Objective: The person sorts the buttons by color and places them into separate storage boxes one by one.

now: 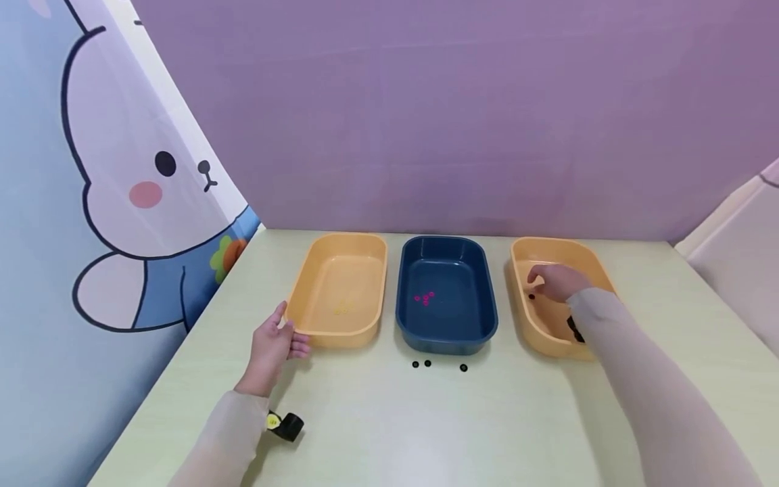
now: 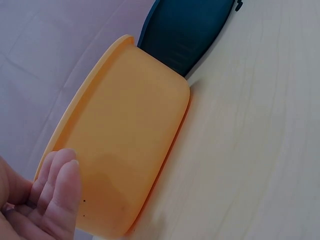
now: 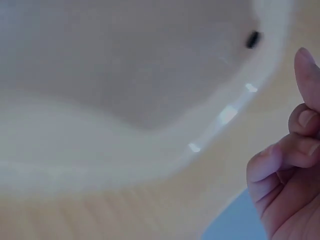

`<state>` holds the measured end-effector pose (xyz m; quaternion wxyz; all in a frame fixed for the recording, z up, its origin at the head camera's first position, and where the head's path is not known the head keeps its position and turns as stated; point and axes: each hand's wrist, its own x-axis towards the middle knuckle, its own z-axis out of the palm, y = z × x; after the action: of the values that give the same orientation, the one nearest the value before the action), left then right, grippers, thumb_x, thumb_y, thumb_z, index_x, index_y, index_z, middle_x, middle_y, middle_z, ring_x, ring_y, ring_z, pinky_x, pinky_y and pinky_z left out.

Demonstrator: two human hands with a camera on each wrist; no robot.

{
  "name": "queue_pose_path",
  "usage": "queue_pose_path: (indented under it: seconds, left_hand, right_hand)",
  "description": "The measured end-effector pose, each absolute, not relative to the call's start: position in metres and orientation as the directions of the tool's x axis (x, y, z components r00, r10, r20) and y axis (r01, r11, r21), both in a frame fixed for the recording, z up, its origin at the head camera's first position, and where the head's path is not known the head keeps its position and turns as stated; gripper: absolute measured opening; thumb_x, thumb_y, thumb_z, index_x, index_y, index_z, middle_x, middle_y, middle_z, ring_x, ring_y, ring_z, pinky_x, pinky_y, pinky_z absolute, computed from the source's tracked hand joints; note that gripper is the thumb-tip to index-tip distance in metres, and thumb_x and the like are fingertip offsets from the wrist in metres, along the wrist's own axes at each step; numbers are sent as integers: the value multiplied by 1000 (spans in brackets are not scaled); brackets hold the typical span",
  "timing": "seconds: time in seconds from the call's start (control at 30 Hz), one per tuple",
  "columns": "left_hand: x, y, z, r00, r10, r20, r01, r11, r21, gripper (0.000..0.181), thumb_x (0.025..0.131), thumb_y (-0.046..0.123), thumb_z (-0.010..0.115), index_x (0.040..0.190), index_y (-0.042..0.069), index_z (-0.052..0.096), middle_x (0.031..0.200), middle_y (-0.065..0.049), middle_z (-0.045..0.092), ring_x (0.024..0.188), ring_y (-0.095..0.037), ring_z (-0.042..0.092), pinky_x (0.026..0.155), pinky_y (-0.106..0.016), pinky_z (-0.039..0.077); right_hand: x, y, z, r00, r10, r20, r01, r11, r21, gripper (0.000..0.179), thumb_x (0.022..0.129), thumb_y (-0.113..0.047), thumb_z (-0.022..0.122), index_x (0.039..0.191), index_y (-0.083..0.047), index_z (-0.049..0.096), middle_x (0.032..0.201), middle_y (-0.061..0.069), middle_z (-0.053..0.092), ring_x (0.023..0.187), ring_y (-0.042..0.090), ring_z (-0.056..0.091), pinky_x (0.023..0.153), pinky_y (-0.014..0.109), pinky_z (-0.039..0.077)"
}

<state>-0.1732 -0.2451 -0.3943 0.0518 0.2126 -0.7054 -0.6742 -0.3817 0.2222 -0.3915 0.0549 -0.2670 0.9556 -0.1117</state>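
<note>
My left hand (image 1: pixel 272 348) rests at the near left corner of the left yellow tray (image 1: pixel 335 337), its fingers lying against the outer wall in the left wrist view. My right hand (image 1: pixel 558 282) hovers over the right yellow tray (image 1: pixel 550 348), fingers bent, with nothing visible between them. Just below its fingertips is a small black ring (image 1: pixel 531 296), blurred in the right wrist view, inside that tray. Between the yellow trays stands a dark blue tray (image 1: pixel 447 345) holding several small pink rings (image 1: pixel 425 297). A few faint yellow rings (image 1: pixel 337 312) lie in the left tray.
Three small black rings (image 1: pixel 428 363) lie on the pale table (image 1: pixel 389 419) in front of the blue tray. A purple cloth (image 1: pixel 426 122) hangs behind the trays. A cloth with a cartoon figure (image 1: pixel 122 203) hangs on the left. A black wrist camera (image 1: pixel 289 426) sits at my left wrist.
</note>
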Motion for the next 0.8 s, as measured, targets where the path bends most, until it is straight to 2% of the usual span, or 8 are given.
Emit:
queue_pose_path:
  seconds: [0.17, 0.33, 0.5, 0.63, 0.8]
  left_hand:
    - [-176, -244, -394, -905, -367, -215, -229, -4, 973, 55, 104, 7, 31, 154, 10, 8, 62, 2, 62, 48, -7, 59, 52, -19, 54]
    - [-179, -242, -394, -912, -356, -203, -218, 0, 976, 55, 104, 7, 31, 154, 10, 8, 61, 2, 62, 48, -6, 59, 52, -19, 54]
    - [-179, -243, -394, -916, -353, -193, -207, 1, 978, 55, 104, 6, 31, 154, 9, 7, 62, 2, 62, 48, -5, 59, 53, -19, 54]
    - [-176, -244, -395, -912, -354, -207, -219, -9, 976, 55, 104, 7, 31, 154, 10, 7, 62, 2, 62, 48, -6, 59, 53, -19, 54]
    - [-173, -248, -394, -913, -344, -218, -233, 2, 972, 56, 105, 8, 30, 154, 12, 5, 63, 2, 63, 50, -6, 60, 55, -19, 55]
  right_hand:
    - [-376, 223, -379, -837, -547, -16, -527, 814, -245, 13, 89, -15, 67, 97, -4, 66, 94, 15, 69, 80, 29, 63, 72, 47, 52]
    - [-369, 220, -357, -807, -590, 10, -577, 785, -228, 15, 88, -13, 68, 97, -1, 67, 98, 18, 68, 80, 29, 64, 73, 47, 52]
    - [-362, 213, -340, -757, -649, 72, -647, 731, -216, 16, 87, -10, 69, 98, 1, 67, 90, 13, 69, 70, 20, 62, 69, 44, 54]
    - [-354, 209, -335, -711, -693, 120, -697, 672, -251, 16, 87, -12, 70, 96, 1, 66, 86, 9, 68, 63, 14, 58, 64, 37, 53]
    - [-338, 194, -325, -726, -684, 63, -660, 670, -340, 17, 90, -17, 67, 99, -2, 67, 89, 5, 68, 68, 14, 56, 66, 35, 51]
